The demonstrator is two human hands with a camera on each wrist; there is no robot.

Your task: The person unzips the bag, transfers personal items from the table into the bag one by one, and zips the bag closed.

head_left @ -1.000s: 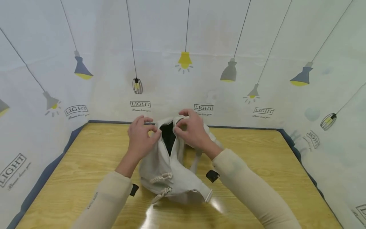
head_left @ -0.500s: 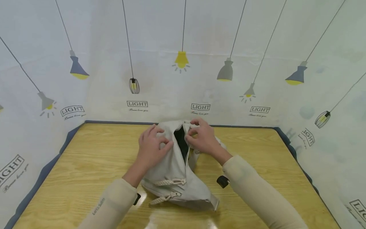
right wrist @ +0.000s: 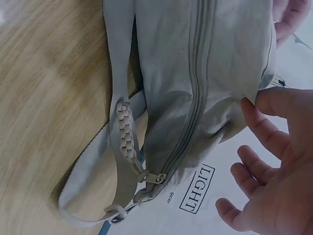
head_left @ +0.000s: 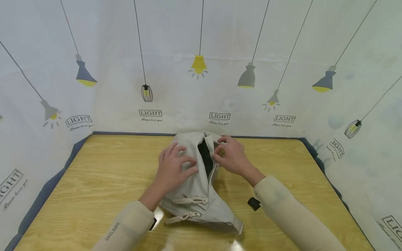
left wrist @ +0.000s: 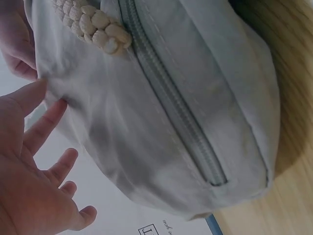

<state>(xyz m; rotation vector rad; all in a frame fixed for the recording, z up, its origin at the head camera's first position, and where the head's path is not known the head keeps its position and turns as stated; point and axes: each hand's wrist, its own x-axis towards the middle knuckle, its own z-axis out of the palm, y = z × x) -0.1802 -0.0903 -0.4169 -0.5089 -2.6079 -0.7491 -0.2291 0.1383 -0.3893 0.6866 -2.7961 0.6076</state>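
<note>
A pale grey sling bag (head_left: 191, 186) stands on the table, its top zip undone so that a dark inside (head_left: 205, 157) shows. My right hand (head_left: 233, 156) pinches the right edge of that opening between thumb and forefinger, the other fingers spread. On the bag's left side my left hand (head_left: 172, 170) touches the cloth with thumb and forefinger tips, which stand apart. Two braided cord pulls (head_left: 190, 201) hang at the near side. The left wrist view shows a closed side zip (left wrist: 176, 107); another zip (right wrist: 198, 54) runs down the side in the right wrist view.
The wooden table (head_left: 110, 167) meets a white backdrop (head_left: 176, 69) printed with lamps, with a dark blue border (head_left: 132, 133) along its back edge. A bag strap (right wrist: 120, 73) loops onto the table on the right. Black wrist devices (head_left: 253, 203) stick out below both sleeves.
The bag and both hands have shifted right and slightly nearer. The left hand has come off the opening's left edge onto the bag's side, and the opening has narrowed; the right hand keeps its pinch.
</note>
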